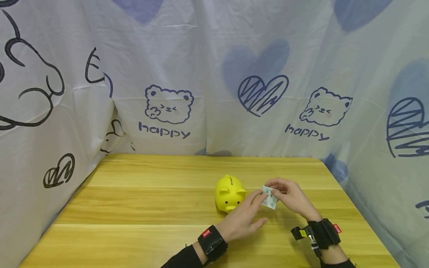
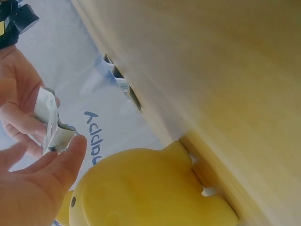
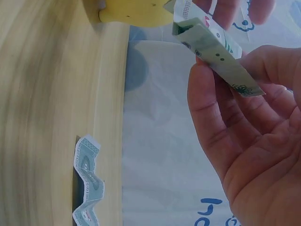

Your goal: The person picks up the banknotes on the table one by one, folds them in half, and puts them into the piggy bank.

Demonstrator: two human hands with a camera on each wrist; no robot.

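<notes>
A small folded banknote (image 1: 270,202), pale green and creased, is pinched between the thumb and fingers of my right hand (image 1: 295,196). My left hand (image 1: 238,220) reaches in from the left. Its fingers lie fairly straight against the note, and its thumb stands apart. In the right wrist view the folded banknote (image 3: 214,52) shows a sharp bend near its upper end. Close by the left fingers stands a yellow piggy bank (image 1: 228,195) with a slot along its back. The left wrist view shows the piggy bank (image 2: 141,188) from the side.
Another banknote (image 3: 89,181), bent in zigzag folds, rests on the wooden table (image 1: 140,208). In the head view it cannot be made out. A white printed cloth (image 1: 207,130) hangs around the back and sides of the table. Each wrist wears a black strap.
</notes>
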